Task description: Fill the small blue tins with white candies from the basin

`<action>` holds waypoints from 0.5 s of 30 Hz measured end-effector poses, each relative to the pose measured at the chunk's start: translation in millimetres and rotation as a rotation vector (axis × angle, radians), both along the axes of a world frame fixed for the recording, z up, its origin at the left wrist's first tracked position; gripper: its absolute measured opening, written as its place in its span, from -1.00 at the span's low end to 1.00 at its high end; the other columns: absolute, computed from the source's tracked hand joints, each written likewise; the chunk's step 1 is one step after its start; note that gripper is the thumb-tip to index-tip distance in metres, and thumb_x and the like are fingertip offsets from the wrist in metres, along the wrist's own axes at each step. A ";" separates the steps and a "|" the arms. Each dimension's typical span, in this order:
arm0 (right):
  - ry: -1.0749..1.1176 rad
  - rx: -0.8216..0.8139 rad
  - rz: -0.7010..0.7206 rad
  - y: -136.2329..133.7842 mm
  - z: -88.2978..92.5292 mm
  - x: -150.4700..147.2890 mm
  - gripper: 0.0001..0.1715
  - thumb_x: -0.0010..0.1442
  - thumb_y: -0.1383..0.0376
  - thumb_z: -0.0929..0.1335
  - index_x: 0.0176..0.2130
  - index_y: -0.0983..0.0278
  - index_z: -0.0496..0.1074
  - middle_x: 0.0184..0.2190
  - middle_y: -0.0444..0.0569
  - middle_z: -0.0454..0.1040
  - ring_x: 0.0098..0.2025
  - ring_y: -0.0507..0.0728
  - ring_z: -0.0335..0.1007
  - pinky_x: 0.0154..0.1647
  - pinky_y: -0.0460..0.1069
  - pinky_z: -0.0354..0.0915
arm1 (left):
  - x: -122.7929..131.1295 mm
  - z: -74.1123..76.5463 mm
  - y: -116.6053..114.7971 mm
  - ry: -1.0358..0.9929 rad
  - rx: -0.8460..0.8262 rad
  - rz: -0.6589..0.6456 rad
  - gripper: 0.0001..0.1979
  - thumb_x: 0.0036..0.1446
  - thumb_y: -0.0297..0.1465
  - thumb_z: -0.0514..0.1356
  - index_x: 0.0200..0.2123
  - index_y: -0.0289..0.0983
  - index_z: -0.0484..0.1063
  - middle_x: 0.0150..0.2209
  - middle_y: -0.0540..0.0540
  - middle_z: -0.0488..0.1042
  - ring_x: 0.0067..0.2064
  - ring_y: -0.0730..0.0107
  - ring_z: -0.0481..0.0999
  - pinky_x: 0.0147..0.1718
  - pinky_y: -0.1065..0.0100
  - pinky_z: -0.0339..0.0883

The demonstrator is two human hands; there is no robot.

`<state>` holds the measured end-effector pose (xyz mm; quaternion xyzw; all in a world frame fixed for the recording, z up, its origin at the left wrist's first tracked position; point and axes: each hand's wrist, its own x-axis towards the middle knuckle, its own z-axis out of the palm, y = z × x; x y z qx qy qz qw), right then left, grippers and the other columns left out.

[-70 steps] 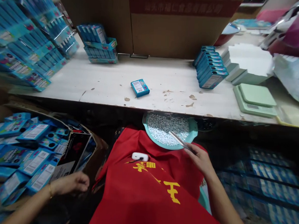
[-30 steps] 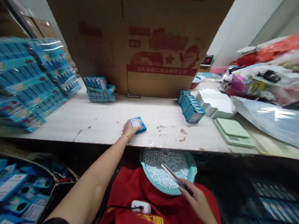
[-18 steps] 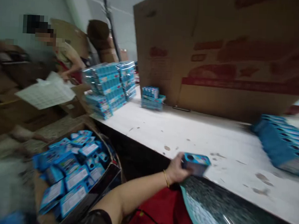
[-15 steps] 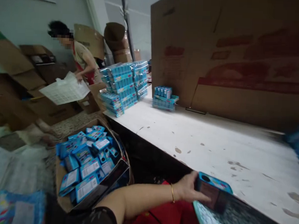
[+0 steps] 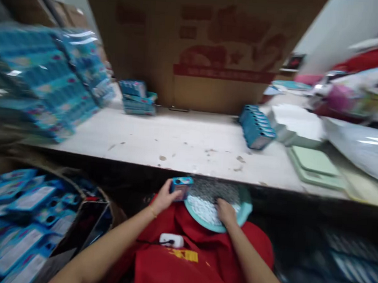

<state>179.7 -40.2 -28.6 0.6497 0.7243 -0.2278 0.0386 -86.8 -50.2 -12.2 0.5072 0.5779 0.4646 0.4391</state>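
Observation:
My left hand (image 5: pixel 164 198) grips a small blue box (image 5: pixel 182 186) with a round dark hole on its top face, held just left of a basin. The turquoise basin (image 5: pixel 214 228) rests on my lap and is full of small pieces, whitish at the near side and dark grey at the far side. Into these pieces reaches my right hand (image 5: pixel 226 212); its fingertips are buried among them, so what they hold, if anything, is hidden.
A white worktable (image 5: pixel 164 136) runs across in front. On it stand wrapped stacks of blue boxes (image 5: pixel 49 79), a row of blue boxes (image 5: pixel 256 127), white cards (image 5: pixel 299 122) and a pale green scale (image 5: pixel 316 163). An open carton (image 5: pixel 94 195) of blue boxes is at left.
My view has swung right, and the person with the white crate is out of view. My right hand now shows in the basin. My left hand still holds the blue box.

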 end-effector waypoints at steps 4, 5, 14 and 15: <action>0.287 -0.004 -0.171 52.2 -62.8 -7.7 -0.60 0.08 0.32 0.24 -0.06 0.29 0.36 -0.08 0.10 0.40 -0.01 0.20 0.27 -0.06 0.03 0.16 | 1.7 -15.0 13.1 0.009 -0.050 -0.023 -0.54 -0.09 -0.28 0.18 -0.10 -0.33 0.24 -0.15 -0.15 0.40 -0.14 0.27 0.41 -0.07 0.16 0.25; 0.334 0.004 -0.182 55.6 -71.2 -6.2 -0.60 0.06 0.32 0.25 -0.07 0.29 0.36 -0.08 0.08 0.41 -0.02 0.19 0.28 -0.06 0.02 0.17 | 2.7 -17.1 14.2 0.011 -0.054 -0.024 -0.53 -0.09 -0.27 0.18 -0.09 -0.33 0.23 -0.15 -0.16 0.40 -0.13 0.26 0.41 -0.07 0.15 0.25; 0.641 0.064 -0.088 50.0 -41.4 37.6 -0.63 -0.01 0.33 0.28 -0.14 0.31 0.38 -0.21 -0.02 0.46 -0.18 0.10 0.35 -0.12 -0.01 0.23 | 11.1 -5.9 21.1 0.046 0.011 -0.075 -0.57 -0.12 -0.28 0.20 -0.14 -0.30 0.26 -0.19 -0.10 0.42 -0.17 0.31 0.41 -0.09 0.22 0.25; 0.680 0.078 -0.071 50.0 -30.9 42.5 -0.63 -0.01 0.32 0.28 -0.15 0.32 0.39 -0.22 -0.01 0.47 -0.19 0.11 0.35 -0.13 0.01 0.24 | 13.5 -4.7 23.5 0.065 0.021 -0.088 -0.58 -0.12 -0.29 0.20 -0.15 -0.30 0.27 -0.20 -0.09 0.42 -0.17 0.32 0.41 -0.09 0.24 0.24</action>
